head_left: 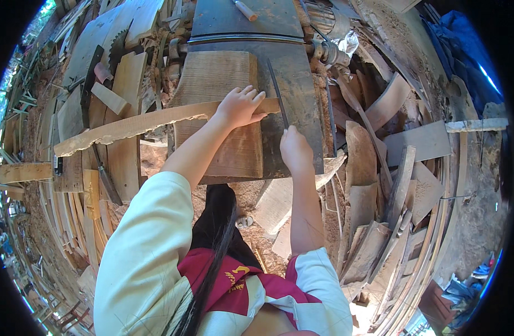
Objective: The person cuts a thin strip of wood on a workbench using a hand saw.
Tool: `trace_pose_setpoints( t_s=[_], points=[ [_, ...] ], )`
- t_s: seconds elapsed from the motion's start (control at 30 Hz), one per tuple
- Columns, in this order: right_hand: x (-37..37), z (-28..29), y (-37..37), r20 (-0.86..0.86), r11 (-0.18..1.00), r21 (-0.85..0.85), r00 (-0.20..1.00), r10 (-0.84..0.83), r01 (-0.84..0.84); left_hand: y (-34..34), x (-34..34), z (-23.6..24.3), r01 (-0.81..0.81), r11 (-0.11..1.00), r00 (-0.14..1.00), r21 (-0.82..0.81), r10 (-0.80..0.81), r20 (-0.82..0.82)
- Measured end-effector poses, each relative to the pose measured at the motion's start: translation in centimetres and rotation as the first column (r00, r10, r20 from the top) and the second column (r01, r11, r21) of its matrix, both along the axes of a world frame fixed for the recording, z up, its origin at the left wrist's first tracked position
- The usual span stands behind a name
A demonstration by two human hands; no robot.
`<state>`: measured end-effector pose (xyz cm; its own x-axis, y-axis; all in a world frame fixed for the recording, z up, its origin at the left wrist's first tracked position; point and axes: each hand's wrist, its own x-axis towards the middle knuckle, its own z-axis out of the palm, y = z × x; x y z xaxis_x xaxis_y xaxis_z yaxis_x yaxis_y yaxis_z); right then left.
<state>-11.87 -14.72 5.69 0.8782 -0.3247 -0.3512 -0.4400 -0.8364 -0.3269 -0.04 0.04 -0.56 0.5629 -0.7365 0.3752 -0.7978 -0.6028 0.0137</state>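
My left hand [240,107] presses over a long pale wooden strip [111,131] with a ragged, curved lower edge, gripping it near its right end. That strip lies across a thick rectangular board [215,67], which sits on a dark metal machine table [295,73]. My right hand [295,147] is closed on the lower end of a long, thin, dark rod-like tool [275,84], which stands at a slant just right of the strip's end, pointing away from me. Whether the rod touches the strip I cannot tell.
A small wooden cylinder [246,11] lies on the far plate. At the left are stacked planks [128,84], a toothed saw blade [118,47] and several offcuts. Machine fittings [324,53] and piled curved wood pieces [358,157] crowd the right. A blue sheet [464,50] hangs at upper right.
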Motion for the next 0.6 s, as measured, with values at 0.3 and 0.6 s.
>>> trace_pose_setpoints(
  t_s=[0.3, 0.6],
  points=[
    [4.7, -1.7, 0.3, 0.02, 0.999, 0.001, 0.999, -0.033, 0.033, -0.1, 0.0, 0.1, -0.005, 1.0, 1.0, 0.0, 0.005, 0.026],
    [4.4, -3.0, 0.7, 0.077, 0.999, -0.002, 0.996, -0.049, 0.05, 0.0, -0.1, 0.2, -0.011, 1.0, 1.0, -0.004, 0.011, -0.004]
  ],
)
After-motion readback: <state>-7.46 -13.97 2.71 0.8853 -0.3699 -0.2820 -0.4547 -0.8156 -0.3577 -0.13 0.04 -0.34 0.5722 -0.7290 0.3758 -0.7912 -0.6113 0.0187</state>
